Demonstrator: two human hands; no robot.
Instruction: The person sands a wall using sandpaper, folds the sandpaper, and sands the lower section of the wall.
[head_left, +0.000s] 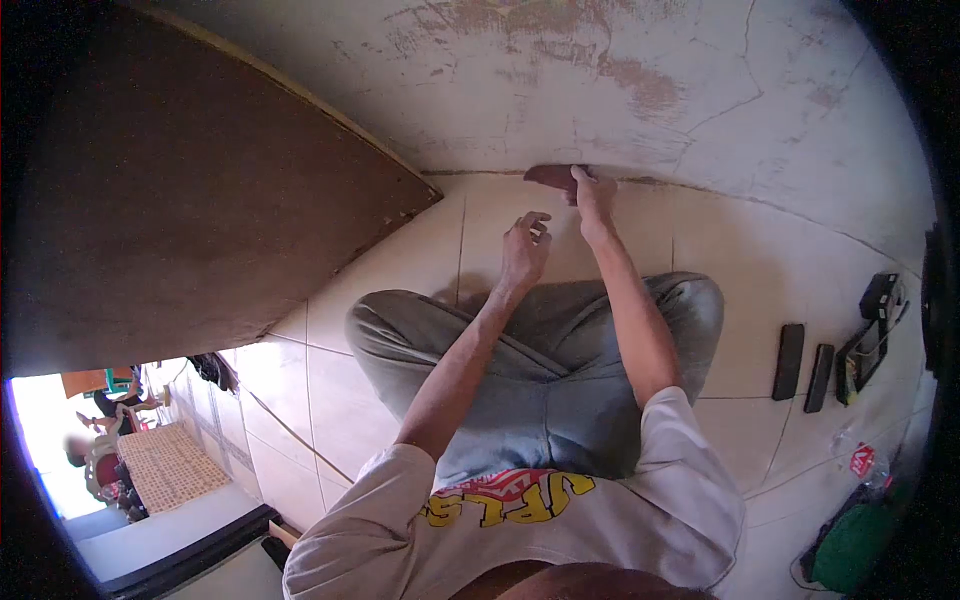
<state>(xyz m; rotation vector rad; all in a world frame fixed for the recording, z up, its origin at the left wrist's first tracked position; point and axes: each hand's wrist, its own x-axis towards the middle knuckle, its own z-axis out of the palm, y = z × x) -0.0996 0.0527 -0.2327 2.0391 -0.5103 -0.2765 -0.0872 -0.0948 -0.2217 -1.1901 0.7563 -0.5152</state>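
Observation:
My right hand (593,196) is closed around a reddish-brown piece of what looks like sandpaper (550,177). The piece lies against the foot of the wall (600,120), where the wall meets the floor tiles. My left hand (527,247) hovers over the floor to the left, apart from the wall, its fingers loosely bent and spread with nothing in them. Pale dust shows on my fingers. Scuffed, reddish patches and thin cracks mark the wall above my hands.
A large dark brown board (200,190) stands on the left. To the right lie two black bars (789,361), a black device (862,355), a plastic bottle (865,462) and a green cloth-like item (850,545). Another person (100,470) is far left, beside a woven surface (172,468).

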